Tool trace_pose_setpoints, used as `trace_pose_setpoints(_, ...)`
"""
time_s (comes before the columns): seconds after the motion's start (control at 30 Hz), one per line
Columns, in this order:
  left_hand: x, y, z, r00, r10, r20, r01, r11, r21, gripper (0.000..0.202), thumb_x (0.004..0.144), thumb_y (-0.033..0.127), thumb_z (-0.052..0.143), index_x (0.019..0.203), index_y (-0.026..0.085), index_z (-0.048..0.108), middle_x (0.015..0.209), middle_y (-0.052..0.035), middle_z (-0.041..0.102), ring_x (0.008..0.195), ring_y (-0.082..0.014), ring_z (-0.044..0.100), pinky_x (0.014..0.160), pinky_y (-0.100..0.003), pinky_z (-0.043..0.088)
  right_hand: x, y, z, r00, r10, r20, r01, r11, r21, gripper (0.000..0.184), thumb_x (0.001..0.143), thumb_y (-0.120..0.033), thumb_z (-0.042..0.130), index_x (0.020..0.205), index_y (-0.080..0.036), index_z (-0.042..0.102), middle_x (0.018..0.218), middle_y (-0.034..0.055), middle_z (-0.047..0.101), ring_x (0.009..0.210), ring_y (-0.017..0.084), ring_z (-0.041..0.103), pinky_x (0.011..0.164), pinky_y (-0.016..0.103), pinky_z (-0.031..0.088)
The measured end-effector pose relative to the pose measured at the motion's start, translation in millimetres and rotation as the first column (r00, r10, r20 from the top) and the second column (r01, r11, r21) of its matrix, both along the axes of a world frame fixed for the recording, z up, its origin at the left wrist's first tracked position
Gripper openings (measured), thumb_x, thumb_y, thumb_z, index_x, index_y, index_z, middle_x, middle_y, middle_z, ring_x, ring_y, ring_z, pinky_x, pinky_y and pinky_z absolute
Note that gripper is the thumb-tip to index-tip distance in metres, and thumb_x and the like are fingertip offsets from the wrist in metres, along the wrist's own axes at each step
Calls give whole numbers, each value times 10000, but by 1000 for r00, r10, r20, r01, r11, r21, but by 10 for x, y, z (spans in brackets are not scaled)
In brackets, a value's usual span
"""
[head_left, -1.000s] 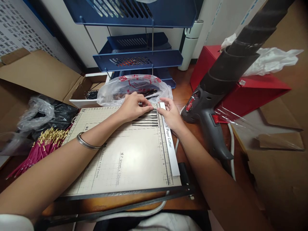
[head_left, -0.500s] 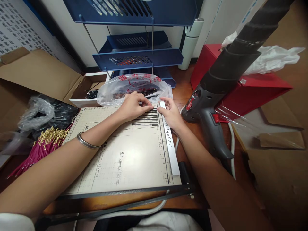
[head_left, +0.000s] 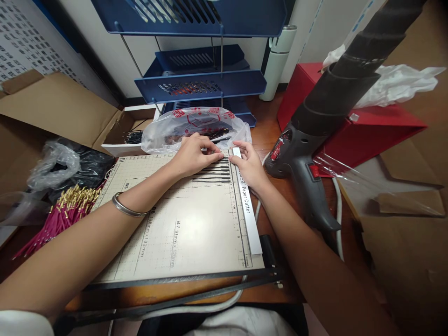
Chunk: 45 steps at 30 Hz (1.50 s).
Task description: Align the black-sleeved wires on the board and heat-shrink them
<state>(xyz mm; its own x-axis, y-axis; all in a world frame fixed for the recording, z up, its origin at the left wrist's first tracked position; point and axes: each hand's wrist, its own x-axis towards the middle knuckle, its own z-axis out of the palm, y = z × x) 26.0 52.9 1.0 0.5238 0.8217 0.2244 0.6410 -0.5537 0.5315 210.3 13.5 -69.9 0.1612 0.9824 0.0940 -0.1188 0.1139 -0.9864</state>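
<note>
A cream paper cutter board (head_left: 206, 242) with printed grid lines lies in front of me. Several thin black cords (head_left: 213, 177) with thicker dark ends lie side by side on its far right part, their ends lined up near the ruler scale. My left hand (head_left: 200, 153) pinches a black cord at the far end of this row, thumb and forefinger near its tip. My right hand (head_left: 249, 164) rests across the white strip (head_left: 251, 224) marked "Paper Cutter". Its thumb and forefinger are apart, with the thumb tip beside the cord ends.
A clear plastic bag (head_left: 196, 121) with dark cords sits behind the board, below blue trays (head_left: 199, 84). Magenta cords with gold tips (head_left: 70, 205) lie left, near an open cardboard box (head_left: 59, 107). At right stand a grey heat gun (head_left: 315, 186) and a red box (head_left: 381, 135).
</note>
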Motion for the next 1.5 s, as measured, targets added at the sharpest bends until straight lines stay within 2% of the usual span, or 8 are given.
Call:
trace_pose_setpoints(0.17, -12, -4, -2, 1000, 5, 16, -5, 1000, 12, 252, 898, 446, 729, 845, 216, 816, 900, -55, 786, 995, -268, 648, 1091, -492, 371, 0, -26, 38, 999, 0, -34, -1, 1000, -17, 501, 687, -278, 728, 1165, -259, 581, 1248, 76, 718, 1246, 274, 674, 1244, 519, 463)
trace_pose_setpoints(0.3, -32, 1, -15, 1000, 15, 23, -15, 1000, 25, 256, 902, 448, 715, 843, 215, 802, 888, -48, 779, 992, -260, 645, 1106, -489, 361, 14, -32, 54, 999, 22, -42, -23, 999, -30, 505, 683, -285, 711, 1170, -260, 580, 1300, 80, 701, 1270, 280, 660, 1240, 532, 461)
trace_pose_setpoints(0.67, -28, -17, -12, 1000, 29, 7, -29, 998, 56, 277, 898, 468, 713, 813, 213, 780, 886, -45, 782, 944, -255, 622, 995, -452, 391, 49, -31, 20, 1000, 21, -16, -21, 1000, 7, 418, 737, -304, 602, 1153, -273, 603, 1289, 51, 696, 1314, 272, 619, 1267, 512, 418)
trace_pose_setpoints(0.87, -37, -9, -12, 1000, 21, 7, -21, 998, 63, 293, 905, 482, 704, 819, 211, 774, 903, -48, 785, 952, -254, 624, 1026, -459, 392, 33, -27, 33, 999, 6, -42, -6, 1000, -7, 397, 711, -273, 614, 1108, -274, 596, 1255, 48, 713, 1303, 267, 634, 1274, 515, 434)
trace_pose_setpoints(1.03, -54, -56, 6, 1000, -4, 9, 3, 995, 96, 280, 919, 469, 698, 832, 213, 772, 904, -54, 778, 947, -254, 616, 997, -455, 395, 25, -37, 42, 999, 4, -47, -4, 1000, -6, 400, 716, -270, 612, 1115, -274, 591, 1274, 59, 706, 1307, 270, 635, 1280, 529, 426)
trace_pose_setpoints(1.3, -162, -249, 48, 997, -77, -31, 81, 990, 120, 270, 926, 465, 689, 831, 230, 781, 855, -50, 735, 931, -255, 592, 932, -445, 380, 40, -98, 70, 998, 52, -28, -52, 998, 19, 515, 669, -292, 666, 1171, -289, 551, 1346, 62, 663, 1375, 283, 588, 1287, 530, 415)
trace_pose_setpoints(1.4, -177, -308, 58, 994, -111, -16, 112, 989, 102, 246, 908, 449, 706, 817, 234, 784, 842, -48, 731, 917, -252, 588, 922, -446, 376, 47, -211, 103, 995, 72, -70, -71, 997, 18, 573, 622, -275, 676, 1176, -294, 533, 1346, 63, 663, 1411, 300, 567, 1293, 542, 413)
trace_pose_setpoints(1.5, -170, -369, 77, 988, -152, 4, 151, 986, 77, 245, 913, 448, 698, 822, 237, 783, 846, -47, 737, 902, -246, 587, 915, -445, 381, 59, -371, 124, 989, 98, -110, -97, 995, 14, 661, 611, -257, 705, 1243, -300, 514, 1430, 69, 634, 1458, 306, 547, 1312, 548, 396)
